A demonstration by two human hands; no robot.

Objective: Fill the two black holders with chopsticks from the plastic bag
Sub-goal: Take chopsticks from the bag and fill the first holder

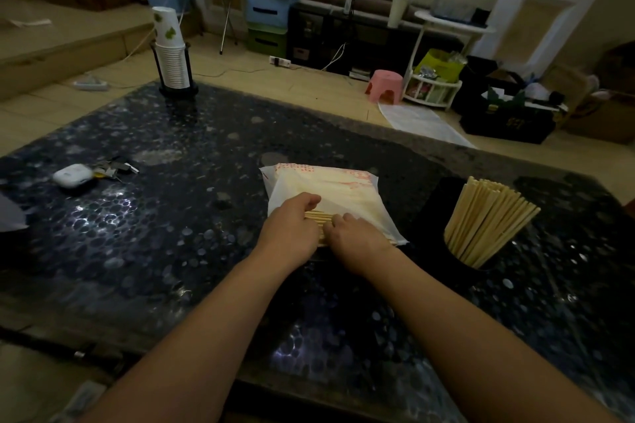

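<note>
A white plastic bag [330, 189] with red print lies on the dark table, its open end toward me. Pale wooden chopsticks [318, 218] stick out of that end. My left hand [292, 230] grips this bundle from the left, fingers curled over it. My right hand [354, 239] holds the same bundle from the right, at the bag's mouth. A black holder [462, 259] stands to the right, packed with a fan of chopsticks [488, 220]. A second dark shape behind it, near the table's far right, is too dim to identify.
A stack of paper cups [171, 55] in a black stand sits at the table's far left corner. A white earbud case [73, 175] and keys [117, 166] lie at the left. Beyond the far edge are a pink stool [385, 86] and boxes.
</note>
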